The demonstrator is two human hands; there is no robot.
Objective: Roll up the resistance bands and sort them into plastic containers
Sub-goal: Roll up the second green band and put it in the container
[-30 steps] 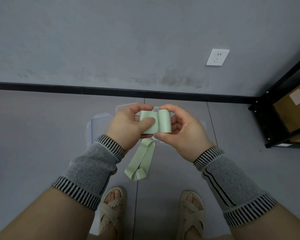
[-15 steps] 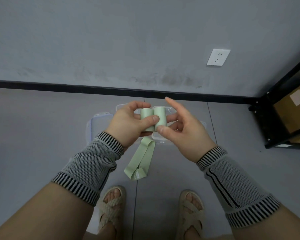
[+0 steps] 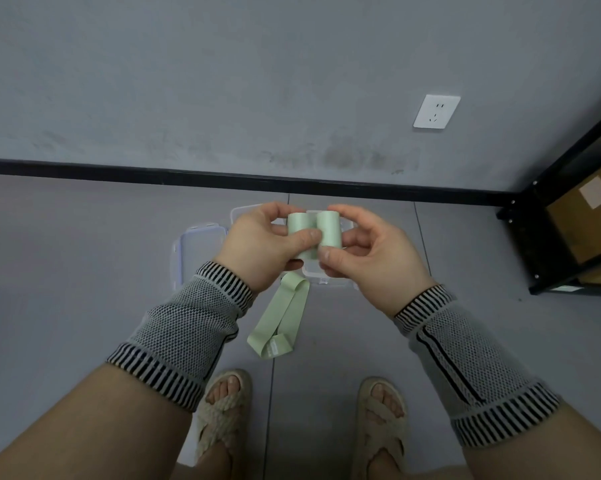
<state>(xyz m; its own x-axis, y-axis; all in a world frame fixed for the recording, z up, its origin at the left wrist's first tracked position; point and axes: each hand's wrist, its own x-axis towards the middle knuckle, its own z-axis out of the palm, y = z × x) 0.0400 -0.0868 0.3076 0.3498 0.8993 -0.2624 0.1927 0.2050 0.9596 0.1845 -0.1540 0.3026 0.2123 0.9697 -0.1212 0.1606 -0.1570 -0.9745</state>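
Clear plastic containers point(image 3: 326, 277) on the floor just past my hands, mostly hidden behind them; contents can't tell. A clear lid point(image 3: 196, 247) with bluish clips lies on the floor beside them, to the left, flat. Rolled pale green band point(image 3: 314, 233) held up between both hands, wound from both ends into two side-by-side rolls, touching. My left hand point(image 3: 261, 247) grips the left roll, thumb pressed across its front, fingers curled behind. My right hand point(image 3: 371, 258) pinches the right roll, thumb at its lower end, index finger over the top. A second green band point(image 3: 281, 320) lies unrolled on the floor near my sandals point(image 3: 222, 410), with a small pale tag; its writing is too small to read. White wall socket point(image 3: 436, 111), no readable text. Cardboard box point(image 3: 590, 220) on the black shelf carries a blank-looking label.
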